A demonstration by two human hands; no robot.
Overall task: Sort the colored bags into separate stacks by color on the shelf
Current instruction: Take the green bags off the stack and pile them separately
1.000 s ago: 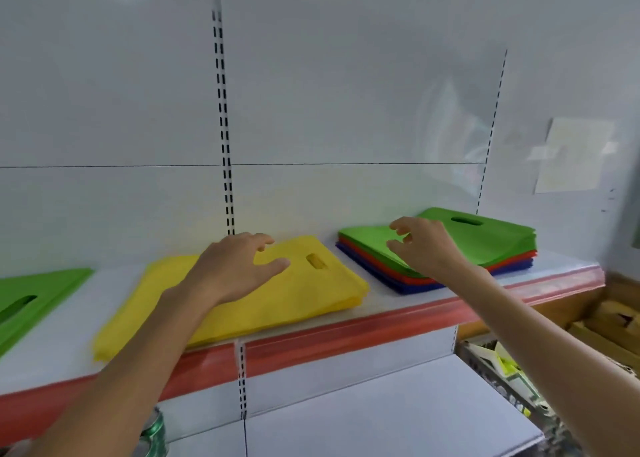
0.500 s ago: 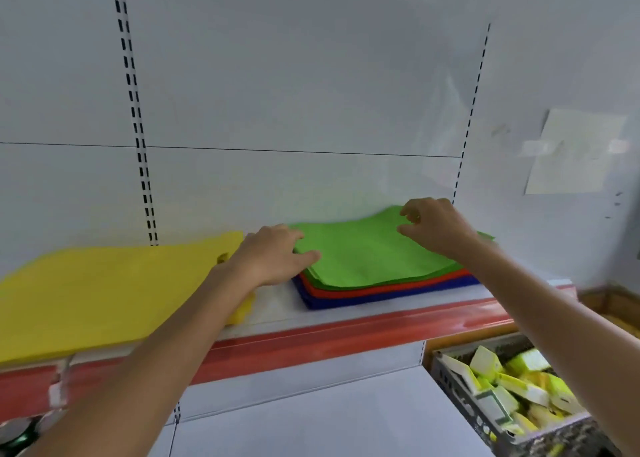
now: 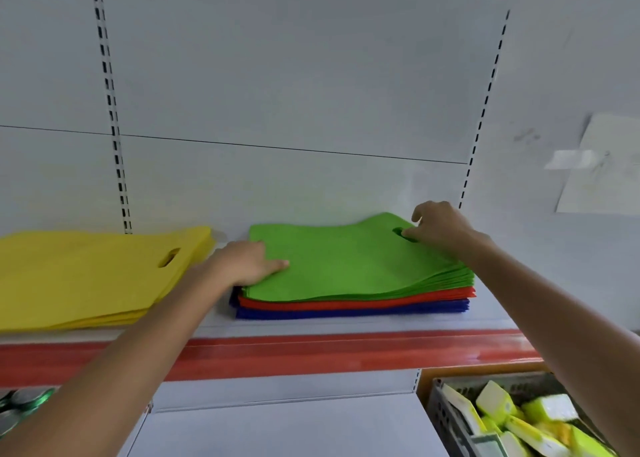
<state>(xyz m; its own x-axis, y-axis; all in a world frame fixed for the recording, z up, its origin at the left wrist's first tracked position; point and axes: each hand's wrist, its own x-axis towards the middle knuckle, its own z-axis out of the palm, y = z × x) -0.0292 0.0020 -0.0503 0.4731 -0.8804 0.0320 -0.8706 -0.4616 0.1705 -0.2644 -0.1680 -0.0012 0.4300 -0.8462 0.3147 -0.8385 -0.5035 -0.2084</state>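
Observation:
A mixed pile lies on the white shelf [image 3: 346,325]: green bags [image 3: 346,262] on top, red bags [image 3: 346,304] under them, blue bags [image 3: 346,314] at the bottom. My left hand [image 3: 247,262] grips the green layer's left edge, thumb on top and fingers tucked beneath. My right hand [image 3: 440,226] is at the green bags' handle hole near the right back corner, fingers curled into the cut-out. A stack of yellow bags [image 3: 93,276] lies to the left, apart from the pile.
The shelf has a red front strip [image 3: 329,352] and a white back panel with slotted uprights. Below right stands a grey crate [image 3: 446,418] of yellow-green boxes. A lower white shelf [image 3: 277,429] spans the bottom. Paper is taped on the right wall [image 3: 602,169].
The view has swung right and closer. My left hand moved off the yellow stack and took the green layer's left edge; my right hand slid back to the handle hole.

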